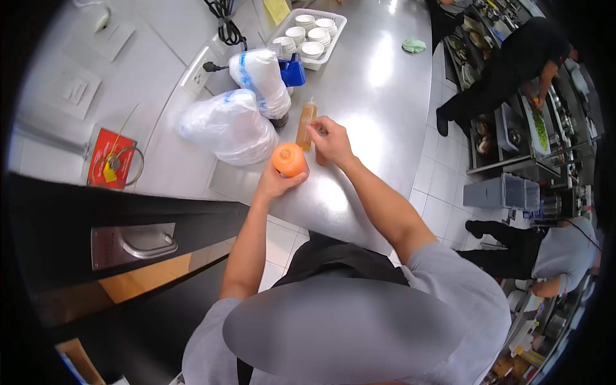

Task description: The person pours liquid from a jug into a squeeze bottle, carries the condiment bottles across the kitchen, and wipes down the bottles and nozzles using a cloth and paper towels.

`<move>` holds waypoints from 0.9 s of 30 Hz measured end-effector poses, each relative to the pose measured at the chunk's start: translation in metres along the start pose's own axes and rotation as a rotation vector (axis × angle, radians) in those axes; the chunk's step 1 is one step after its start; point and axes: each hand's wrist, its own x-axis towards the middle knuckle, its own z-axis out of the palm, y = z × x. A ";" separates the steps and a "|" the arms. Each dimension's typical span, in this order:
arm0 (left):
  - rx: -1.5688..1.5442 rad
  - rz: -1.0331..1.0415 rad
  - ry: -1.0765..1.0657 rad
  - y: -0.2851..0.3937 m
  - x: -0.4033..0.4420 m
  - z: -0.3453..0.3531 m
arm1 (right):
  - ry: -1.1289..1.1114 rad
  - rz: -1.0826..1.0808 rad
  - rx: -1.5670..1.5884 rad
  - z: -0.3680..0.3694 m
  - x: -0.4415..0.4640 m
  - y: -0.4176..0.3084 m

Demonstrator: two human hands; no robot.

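Note:
My left hand (277, 184) is wrapped around a squeeze bottle with an orange top (289, 160), near the front left of the steel table (359, 186). Just to its right, my right hand (332, 140) is closed, with thumb and fingers drawn together. What the fingertips hold, if anything, I cannot make out. Directly behind them is a clear squeeze bottle of amber liquid (307, 119) with a pale tip; the hand partly covers it, and whether they touch is unclear.
Two plastic-wrapped bundles (234, 125) sit against the wall, beside a blue tape dispenser (292, 70). Farther back, a white basket (340, 29) holds stacked small cups. A green cloth (414, 45) lies near the right edge. Two co-workers (513, 64) work at counters on the right.

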 end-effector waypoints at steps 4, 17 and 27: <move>0.048 -0.041 0.068 -0.007 0.005 0.000 | -0.264 -0.061 0.093 -0.009 0.000 -0.005; 0.016 -0.079 0.090 -0.020 0.004 0.004 | -0.397 0.774 -0.417 0.045 0.120 0.068; 0.069 -0.099 0.151 -0.016 0.005 0.002 | -0.412 0.161 -0.223 0.016 0.084 0.021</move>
